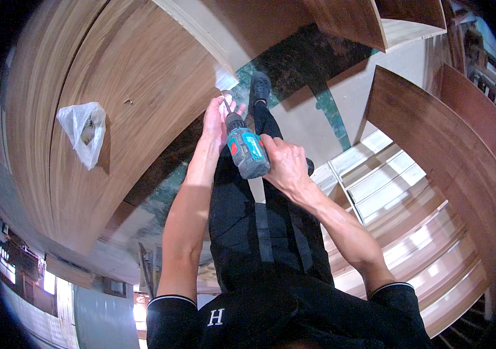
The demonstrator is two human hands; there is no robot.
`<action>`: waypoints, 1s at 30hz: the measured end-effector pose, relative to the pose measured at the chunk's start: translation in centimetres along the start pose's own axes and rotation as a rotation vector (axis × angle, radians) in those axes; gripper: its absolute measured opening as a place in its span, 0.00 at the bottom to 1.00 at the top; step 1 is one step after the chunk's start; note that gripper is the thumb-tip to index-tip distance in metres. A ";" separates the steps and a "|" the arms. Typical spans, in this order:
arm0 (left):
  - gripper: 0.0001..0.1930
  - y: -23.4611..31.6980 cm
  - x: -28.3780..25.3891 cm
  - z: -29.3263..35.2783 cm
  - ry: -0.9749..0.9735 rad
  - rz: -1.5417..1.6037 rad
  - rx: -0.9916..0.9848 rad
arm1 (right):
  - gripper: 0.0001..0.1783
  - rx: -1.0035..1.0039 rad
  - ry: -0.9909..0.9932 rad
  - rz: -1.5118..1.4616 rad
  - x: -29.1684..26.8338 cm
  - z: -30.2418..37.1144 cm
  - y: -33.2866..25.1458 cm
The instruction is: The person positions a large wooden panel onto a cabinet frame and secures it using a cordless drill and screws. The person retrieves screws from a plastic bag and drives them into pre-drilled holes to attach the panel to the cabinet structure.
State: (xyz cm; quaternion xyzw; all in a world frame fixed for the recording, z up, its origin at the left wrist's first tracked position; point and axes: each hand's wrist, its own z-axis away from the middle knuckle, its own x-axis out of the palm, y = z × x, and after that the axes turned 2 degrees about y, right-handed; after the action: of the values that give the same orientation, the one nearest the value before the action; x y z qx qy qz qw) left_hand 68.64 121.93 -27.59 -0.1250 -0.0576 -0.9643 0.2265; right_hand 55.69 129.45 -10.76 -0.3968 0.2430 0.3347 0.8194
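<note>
My right hand [289,164] is wrapped round the handle of a teal and dark grey cordless drill [250,154]. Its bit [227,106] points away from me, toward the near corner of a wood-grain panel [160,75]. At that corner my left hand [215,121] is closed beside the bit, fingers curled around its tip. Glare there hides what the fingers pinch, and I cannot tell whether the bit touches the panel. On the panel's face, left of my hands, lies a translucent plastic bag [85,132] with small dark and pale contents.
My shoe [260,87] stands on the green, pale-patched floor [332,113] just past the drill. To the right are upright curved-looking brown boards [434,131] and stacked pale panels [385,180]. An open wooden box-shaped piece [411,30] stands at the far right.
</note>
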 end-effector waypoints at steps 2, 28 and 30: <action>0.16 0.0 -0.2 0.2 0.012 0.014 -0.005 | 0.20 -0.002 -0.005 -0.004 0.0 0.0 -0.2; 0.14 1.2 -3.5 1.3 0.022 0.101 -0.012 | 0.18 -0.054 -0.093 0.118 1.0 -0.6 -3.5; 0.15 1.3 -3.3 1.8 -0.004 0.076 -0.014 | 0.19 -0.013 -0.137 0.130 0.6 -0.8 -4.0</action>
State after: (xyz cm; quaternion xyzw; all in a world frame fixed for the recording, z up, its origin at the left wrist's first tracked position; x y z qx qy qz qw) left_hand 72.50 122.51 -26.68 -0.1306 -0.0464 -0.9551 0.2620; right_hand 58.94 127.20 -9.63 -0.3614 0.2094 0.4151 0.8082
